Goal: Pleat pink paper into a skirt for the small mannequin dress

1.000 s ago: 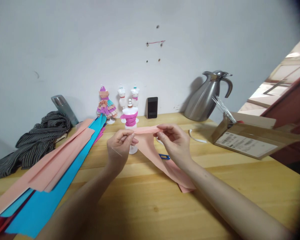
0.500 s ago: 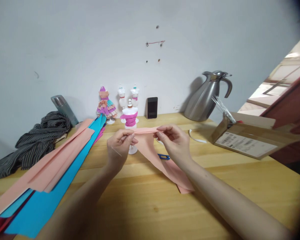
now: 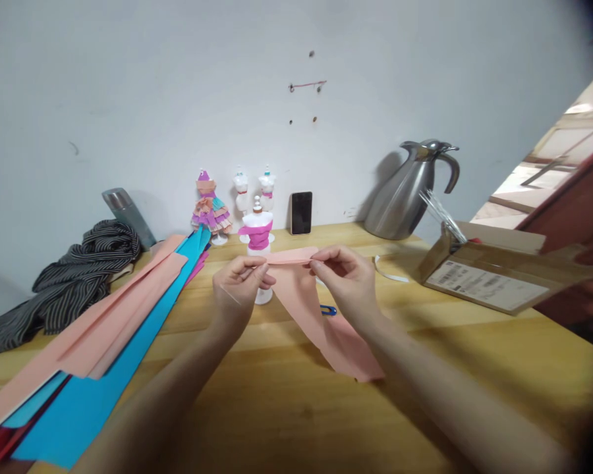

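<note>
1. Left side of the frame: the peach and blue sheets [image 3: 96,342] lie in a long slanting pile beside the striped cloth [image 3: 86,276]. They sit clear of the working space, and it seems best to leave them there.

2. Just left of centre: the left hand [image 3: 238,284] pinches one end of the peach strip's folded upper edge, thumb against forefinger, the other fingers curled in. A firm, level pinch should keep this corner from sliding.

3. Centre: the dress form [image 3: 258,234], wrapped in magenta, stands upright behind the left fingertips. Working slightly nearer the body would probably avoid knocking it.

4. Centre: the peach strip [image 3: 301,306] is stretched between both hands, its upper edge folded over, the rest trailing toward lower right and seemingly resting on the table [image 3: 257,401]. Matching the fold's edges before creasing should keep it even; gentle tension suits thin material.

5. Right of centre: the blue pin [image 3: 329,310] lies between the strip and the right wrist. The trailing part could catch there, so watch it.

6. Right of centre: the right hand [image 3: 348,280] pinches the other end between thumb and fingertips. Keeping it level with the left should give a straight crease; pressing from the middle outward would help.
</note>
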Available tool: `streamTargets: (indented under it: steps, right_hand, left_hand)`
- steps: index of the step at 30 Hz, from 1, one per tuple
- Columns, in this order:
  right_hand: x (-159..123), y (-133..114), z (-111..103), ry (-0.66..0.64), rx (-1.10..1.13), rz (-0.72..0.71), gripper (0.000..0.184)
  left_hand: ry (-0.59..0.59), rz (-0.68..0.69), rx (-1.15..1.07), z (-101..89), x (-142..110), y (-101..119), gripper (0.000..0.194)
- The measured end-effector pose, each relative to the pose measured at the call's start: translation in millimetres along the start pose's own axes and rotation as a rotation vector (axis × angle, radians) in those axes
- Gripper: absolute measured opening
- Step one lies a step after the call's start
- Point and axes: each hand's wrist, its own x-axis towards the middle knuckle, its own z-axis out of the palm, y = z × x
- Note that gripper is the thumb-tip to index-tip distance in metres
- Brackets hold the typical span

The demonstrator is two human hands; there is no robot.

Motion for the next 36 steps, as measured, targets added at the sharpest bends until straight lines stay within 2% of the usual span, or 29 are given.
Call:
streamTargets:
  steps: [5, 9, 12, 21, 30, 36]
  right_hand:
    - [1.1, -1.5, -0.2, 0.043, -0.042, -0.023, 0.005]
    - [-0.1, -2.7, 0.8, 0.052, -0.022, 0.030, 0.008]
    - [-1.1, -1.9, 0.9, 0.044, 0.023, 0.059, 0.011]
    - [-2.3, -0.1, 0.4, 0.047, 0.035, 0.012, 0.011]
    - [-0.2, -2.8, -1.9, 0.042, 0.011, -0.006, 0.008]
    - [-1.3, -7.8, -0.5, 0.024, -0.058, -0.060, 0.007]
  left_hand:
    - [0.011, -0.076, -0.081, 1.2, -0.3, 1.0, 0.015]
    - [0.020, -0.097, -0.103, 2.6, -1.2, 1.9, 0.016]
    - [0.026, -0.109, -0.099, 4.1, -2.8, 4.0, 0.016]
    - [0.052, -0.099, -0.095, 5.1, -2.5, 2.5, 0.015]
    - [-0.017, -0.067, -0.107, 2.2, -0.4, -2.5, 0.016]
    - [-0.093, -0.171, -0.090, 3.2, -1.6, 1.7, 0.023]
